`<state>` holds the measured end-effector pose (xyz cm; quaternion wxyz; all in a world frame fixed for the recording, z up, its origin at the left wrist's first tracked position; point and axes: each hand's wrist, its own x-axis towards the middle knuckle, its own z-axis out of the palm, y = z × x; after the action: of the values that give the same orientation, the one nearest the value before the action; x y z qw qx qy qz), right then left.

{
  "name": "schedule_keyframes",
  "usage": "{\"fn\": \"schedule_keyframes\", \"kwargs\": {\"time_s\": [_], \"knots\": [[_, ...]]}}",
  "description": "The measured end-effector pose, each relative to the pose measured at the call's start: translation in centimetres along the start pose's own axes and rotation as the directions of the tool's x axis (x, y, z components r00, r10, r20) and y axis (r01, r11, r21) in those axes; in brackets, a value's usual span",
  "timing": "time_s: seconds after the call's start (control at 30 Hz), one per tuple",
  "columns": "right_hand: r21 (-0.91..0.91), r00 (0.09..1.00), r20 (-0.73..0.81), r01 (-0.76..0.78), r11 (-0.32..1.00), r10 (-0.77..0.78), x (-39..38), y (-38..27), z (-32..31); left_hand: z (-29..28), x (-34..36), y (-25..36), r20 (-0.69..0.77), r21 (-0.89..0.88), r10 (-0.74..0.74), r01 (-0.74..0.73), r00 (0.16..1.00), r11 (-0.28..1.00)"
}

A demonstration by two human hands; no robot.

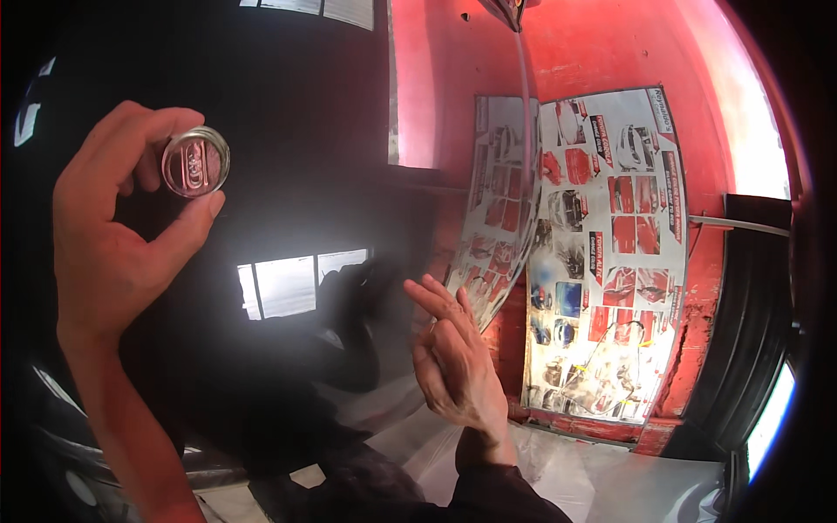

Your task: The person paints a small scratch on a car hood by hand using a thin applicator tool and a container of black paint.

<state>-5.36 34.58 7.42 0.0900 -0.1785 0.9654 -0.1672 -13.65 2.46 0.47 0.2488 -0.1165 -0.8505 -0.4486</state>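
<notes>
My left hand [131, 218] is closed on a small round container [195, 161] with a shiny rim and pinkish inside, gripped between thumb and fingertips at upper left. Behind it spreads a glossy black curved panel [314, 139], apparently car bodywork, reflecting bright windows and a dark silhouette. My right hand [453, 366] is raised at lower middle in front of the panel, some fingers stretched out, others bent, with nothing visible in it. Whether its fingertips touch the panel I cannot tell.
A red wall [610, 44] on the right carries a large poster [645, 122] with car pictures, mirrored in the panel. A dark frame [737, 322] and bright openings stand at the far right. Translucent plastic sheeting [593, 475] lies along the bottom.
</notes>
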Motion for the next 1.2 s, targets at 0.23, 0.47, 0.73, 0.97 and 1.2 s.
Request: {"fn": "schedule_keyframes", "kwargs": {"time_s": [0.23, 0.47, 0.73, 0.97, 1.2], "knots": [[-0.175, 0.999, -0.043, 0.015, 0.984, -0.023, 3.0, 2.1, 0.8, -0.2, 0.3, 0.1, -0.022, 0.029, -0.005, 0.006, 1.0, 1.0], [-0.317, 0.997, -0.057, 0.03, 0.948, -0.051, 5.7, 4.0, 1.7, -0.2, 0.0, -0.1, -0.027, 0.041, -0.003, 0.004, 1.0, 0.999], [-0.177, 0.985, -0.172, 0.004, 0.984, -0.035, 4.3, 2.7, 0.1, 0.1, -0.1, 0.1, 0.014, -0.056, -0.02, 0.021, 1.0, 0.998], [0.585, 0.733, -0.664, 0.383, 0.715, 0.15, 6.4, -0.8, 2.2, 1.3, -0.3, 0.5, 0.04, -0.151, 0.004, 0.003, 0.999, 0.989], [0.51, 0.734, -0.679, 0.448, 0.734, 0.024, 9.6, -5.9, 4.3, 1.0, -0.8, 1.7, 0.04, -0.211, -0.026, 0.034, 0.999, 0.977]]}}
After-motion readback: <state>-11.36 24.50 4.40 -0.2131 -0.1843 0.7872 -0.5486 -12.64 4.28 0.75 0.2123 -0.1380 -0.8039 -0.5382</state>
